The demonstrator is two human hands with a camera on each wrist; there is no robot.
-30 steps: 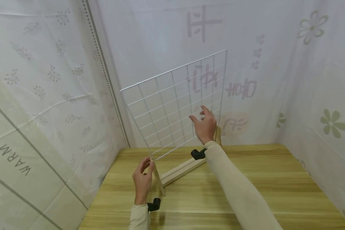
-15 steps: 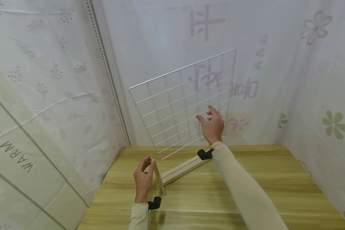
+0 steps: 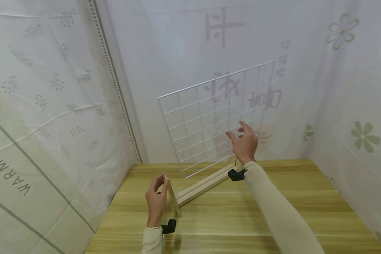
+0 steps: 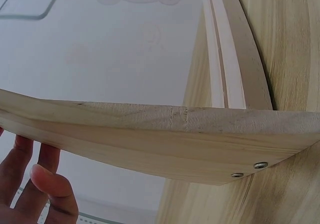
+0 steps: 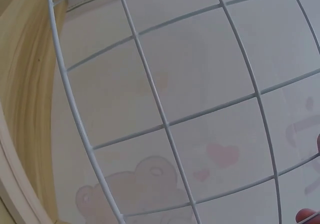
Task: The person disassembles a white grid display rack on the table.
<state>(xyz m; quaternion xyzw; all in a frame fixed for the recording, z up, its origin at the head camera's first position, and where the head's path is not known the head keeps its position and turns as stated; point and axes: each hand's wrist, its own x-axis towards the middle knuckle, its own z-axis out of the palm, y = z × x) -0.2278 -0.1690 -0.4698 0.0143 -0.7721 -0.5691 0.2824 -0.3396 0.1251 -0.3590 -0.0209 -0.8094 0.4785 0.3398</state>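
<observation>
White wire grid held above a wooden stand, its long axis climbing to the right.
The left hand pinches the upper end of the slanting left upright, whose outer face bears two screw heads near its foot. From there the base rail, with a lengthwise groove, runs back and right across the wood-grained table. Above the rail hangs the grid: thin wires, oblong cells, rounded corners, its lower left corner apart from the left upright. The right hand grips wires in the grid's right part, hiding some mesh and much of the right upright. A pale printed cloth stands behind.
</observation>
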